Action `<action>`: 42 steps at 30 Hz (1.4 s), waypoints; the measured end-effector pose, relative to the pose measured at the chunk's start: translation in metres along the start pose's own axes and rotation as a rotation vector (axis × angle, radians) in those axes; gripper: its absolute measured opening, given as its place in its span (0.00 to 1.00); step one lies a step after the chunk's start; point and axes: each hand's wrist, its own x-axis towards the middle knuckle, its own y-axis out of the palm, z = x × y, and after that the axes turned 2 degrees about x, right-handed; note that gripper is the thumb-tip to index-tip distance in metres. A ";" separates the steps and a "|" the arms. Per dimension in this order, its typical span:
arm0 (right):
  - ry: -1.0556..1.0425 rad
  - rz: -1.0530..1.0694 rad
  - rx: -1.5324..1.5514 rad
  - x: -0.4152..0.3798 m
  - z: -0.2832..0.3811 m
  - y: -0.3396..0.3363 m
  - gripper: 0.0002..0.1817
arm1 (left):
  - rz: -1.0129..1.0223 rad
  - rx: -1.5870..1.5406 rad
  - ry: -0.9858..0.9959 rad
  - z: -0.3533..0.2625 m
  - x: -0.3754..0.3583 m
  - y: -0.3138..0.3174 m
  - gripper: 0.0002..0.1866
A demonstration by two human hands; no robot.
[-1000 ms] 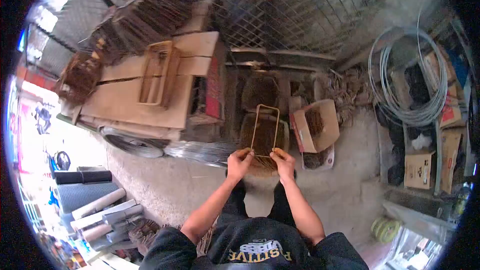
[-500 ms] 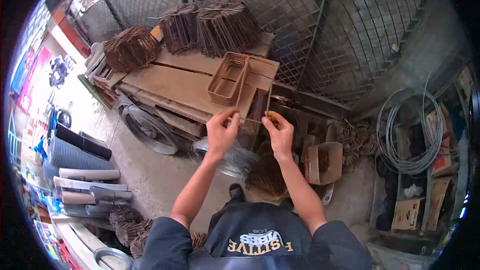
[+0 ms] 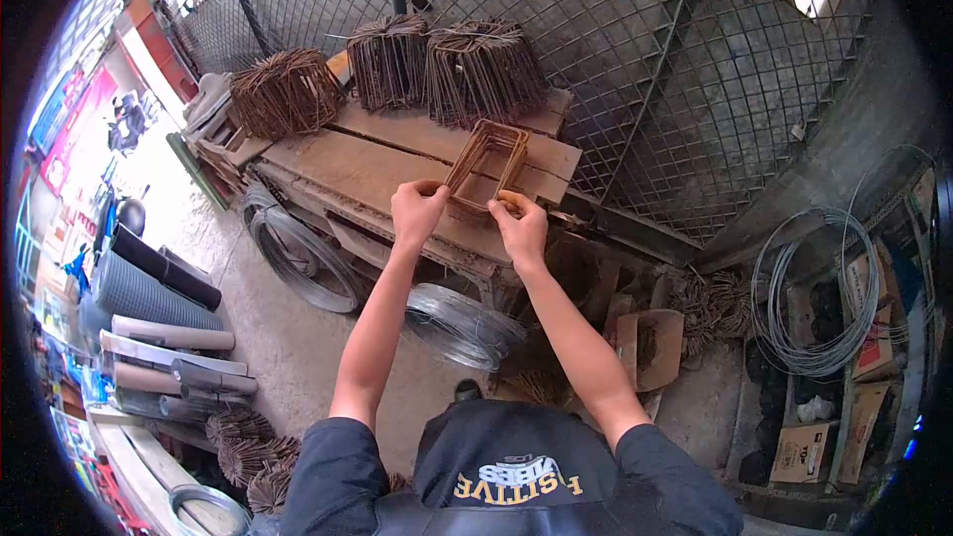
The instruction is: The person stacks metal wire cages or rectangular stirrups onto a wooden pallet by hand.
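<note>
A small stack of rusty rectangular rebar stirrups [image 3: 475,153] rests on the wooden table in front of me. My left hand [image 3: 419,210] pinches the near left corner of a stirrup lying at the top of this stack. At its near right corner, the fingers of my right hand [image 3: 520,230] are closed on the same stirrup. The held stirrup lines up with the ones below, so its outline is hard to tell from theirs.
Larger stirrup bundles [image 3: 484,69] stand at the back of the plank table [image 3: 347,161], before a mesh fence [image 3: 635,99]. Wire coils [image 3: 462,323] lie below the table. Rolls of mesh [image 3: 154,290] are at left; a cardboard box [image 3: 657,347] and hanging wire coil [image 3: 814,288] are at right.
Both hands have moved forward and up, bringing the stirrup from in front of the table onto the stack. The view has shifted slightly too.
</note>
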 end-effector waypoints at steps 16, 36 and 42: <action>-0.030 -0.017 0.268 -0.002 0.010 0.015 0.18 | -0.048 -0.040 -0.046 0.002 0.006 0.004 0.17; -0.003 0.208 0.140 -0.021 0.007 -0.022 0.26 | -0.132 0.223 0.086 0.009 -0.007 0.026 0.20; 0.088 0.121 0.249 -0.056 -0.033 -0.084 0.19 | -0.066 0.408 0.430 -0.041 -0.052 0.030 0.22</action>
